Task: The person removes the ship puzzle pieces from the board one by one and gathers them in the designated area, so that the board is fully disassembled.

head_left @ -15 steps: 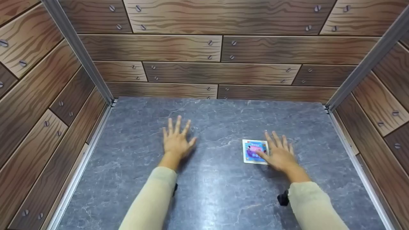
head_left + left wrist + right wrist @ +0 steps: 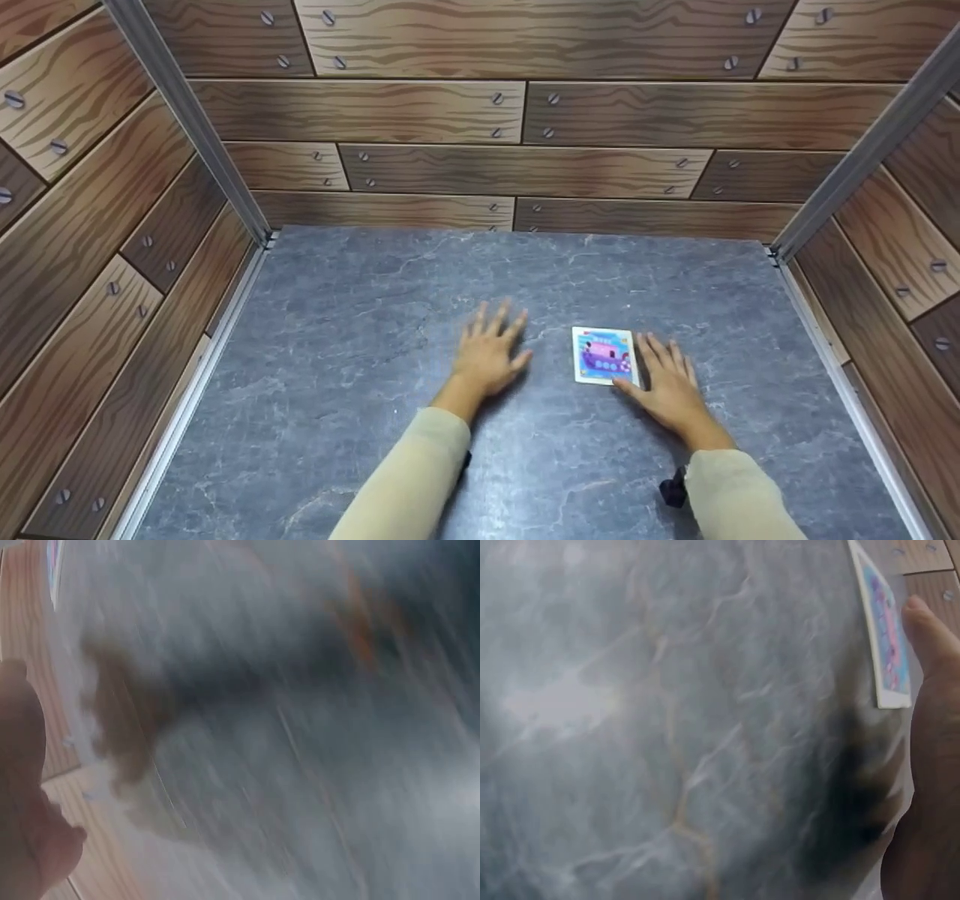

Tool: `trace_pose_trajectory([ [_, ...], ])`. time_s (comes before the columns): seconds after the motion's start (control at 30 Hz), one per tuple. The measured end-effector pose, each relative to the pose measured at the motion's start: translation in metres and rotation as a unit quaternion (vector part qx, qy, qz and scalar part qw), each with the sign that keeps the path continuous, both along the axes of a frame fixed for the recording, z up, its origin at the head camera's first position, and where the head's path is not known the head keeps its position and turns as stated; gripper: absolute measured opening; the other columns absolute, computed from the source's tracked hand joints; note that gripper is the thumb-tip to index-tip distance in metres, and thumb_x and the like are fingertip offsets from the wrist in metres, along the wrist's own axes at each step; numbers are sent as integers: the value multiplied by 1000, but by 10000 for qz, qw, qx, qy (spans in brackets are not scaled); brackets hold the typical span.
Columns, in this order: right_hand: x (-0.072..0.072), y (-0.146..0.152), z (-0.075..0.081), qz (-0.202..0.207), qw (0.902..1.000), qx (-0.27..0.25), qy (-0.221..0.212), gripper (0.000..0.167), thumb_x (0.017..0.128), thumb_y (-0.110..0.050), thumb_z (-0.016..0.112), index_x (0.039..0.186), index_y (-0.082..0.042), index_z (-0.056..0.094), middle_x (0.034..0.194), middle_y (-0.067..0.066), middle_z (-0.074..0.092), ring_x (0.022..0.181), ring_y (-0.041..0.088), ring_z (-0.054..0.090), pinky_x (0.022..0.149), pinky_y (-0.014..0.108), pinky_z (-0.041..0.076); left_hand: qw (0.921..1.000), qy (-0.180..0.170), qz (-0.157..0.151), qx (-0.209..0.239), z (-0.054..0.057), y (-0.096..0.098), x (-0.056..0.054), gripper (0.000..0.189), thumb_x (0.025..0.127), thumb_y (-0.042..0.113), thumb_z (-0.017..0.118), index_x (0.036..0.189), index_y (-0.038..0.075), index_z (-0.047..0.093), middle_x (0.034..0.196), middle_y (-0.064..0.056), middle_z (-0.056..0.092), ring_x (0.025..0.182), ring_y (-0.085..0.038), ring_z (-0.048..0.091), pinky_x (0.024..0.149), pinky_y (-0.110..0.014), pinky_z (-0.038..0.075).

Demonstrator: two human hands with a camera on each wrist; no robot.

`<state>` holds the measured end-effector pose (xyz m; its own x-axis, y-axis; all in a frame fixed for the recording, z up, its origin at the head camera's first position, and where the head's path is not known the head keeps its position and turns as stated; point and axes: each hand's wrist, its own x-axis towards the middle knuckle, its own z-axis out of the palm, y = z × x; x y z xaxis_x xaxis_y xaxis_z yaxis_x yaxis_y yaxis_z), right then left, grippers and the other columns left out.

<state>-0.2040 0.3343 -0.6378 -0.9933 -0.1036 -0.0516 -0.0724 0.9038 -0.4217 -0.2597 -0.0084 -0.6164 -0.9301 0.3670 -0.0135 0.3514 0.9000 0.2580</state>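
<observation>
A flat, square picture card (image 2: 604, 355) with a white border and a pink, purple and blue print lies on the grey marbled surface (image 2: 360, 337). Along its right edge is my right hand (image 2: 670, 386), fingers straight and the thumb by the card's lower right corner. Whether that thumb touches the card I cannot tell. To the left of the card, my left hand (image 2: 486, 360) is spread flat, palm down, with a gap between it and the card. In the right wrist view the card (image 2: 886, 637) shows beside the right thumb. The left wrist view is blurred.
Walls with a wood-plank print, such as the back wall (image 2: 450, 112), enclose the surface on three sides. Metal corner posts (image 2: 187, 112) and side rails (image 2: 187, 390) run along the joins. A black wrist device (image 2: 673, 489) is at the right cuff.
My left hand has moved right and nearer, toward the card. The right hand has shifted slightly right and nearer, so its thumb no longer covers the card's print.
</observation>
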Motion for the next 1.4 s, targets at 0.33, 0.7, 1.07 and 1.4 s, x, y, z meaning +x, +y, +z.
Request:
trace_pose_trajectory([
  [0.33,5,2,-12,43,9998,188,13,96,102,-69,59,173,-14,26,179,26,21,164,59,8,131,76,1,9974,-272,-663,-38,-6,51,1,81,108,68,45,175,33,17,184,6,18,169,-35,23,135,-57,25],
  [0.7,5,2,-10,-29,9995,325,42,90,104,-69,54,173,-19,27,180,22,19,166,56,6,131,75,1,9976,-322,-287,547,-20,91,-12,79,103,69,54,167,26,39,168,6,49,162,-23,37,133,-52,30],
  [1.07,15,-13,-26,-41,9995,297,-101,89,105,-68,53,174,-19,24,181,21,17,167,54,5,131,74,2,9918,-218,297,1224,-37,84,-5,61,102,58,67,156,30,57,158,4,59,152,-25,46,127,-55,34],
  [1.4,7,0,-15,-55,9990,449,-17,88,105,-68,52,174,-19,25,180,23,18,166,55,6,130,75,2,9927,-131,93,1192,-31,97,-13,56,103,56,67,154,36,59,160,7,55,154,-25,42,125,-53,34],
])
